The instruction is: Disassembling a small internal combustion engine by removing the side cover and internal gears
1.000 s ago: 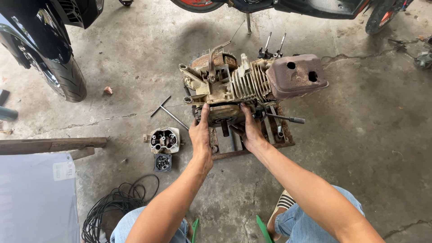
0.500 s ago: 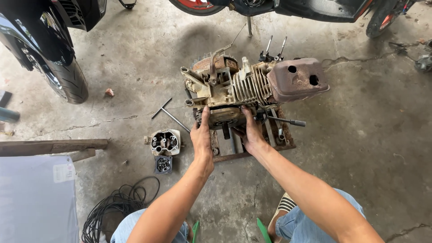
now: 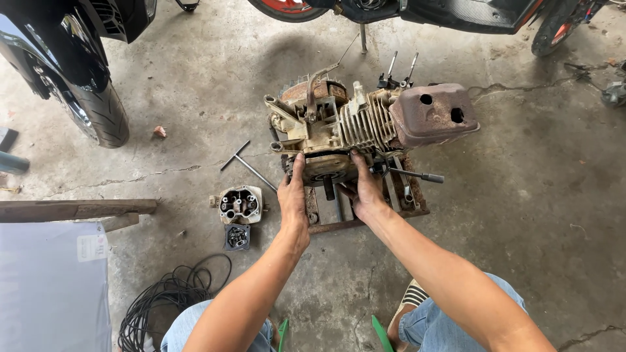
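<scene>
Two hands, left hand [image 3: 293, 199] and right hand [image 3: 364, 190], gripping one grimy engine [image 3: 365, 124]; one white label [image 3: 92, 247] on grey sheet [image 3: 52, 293].

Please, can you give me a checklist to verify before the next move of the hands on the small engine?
1. Left hand on the engine, at its round front cover: ok.
2. Right hand on the same cover: ok.
3. Engine sits on its rusty base frame: ok.
4. T-handle wrench lies on the floor, apart from both hands: ok.
5. Removed cylinder head lies apart from the engine: ok.
6. Cover bolts all removed: cannot tell.
</scene>
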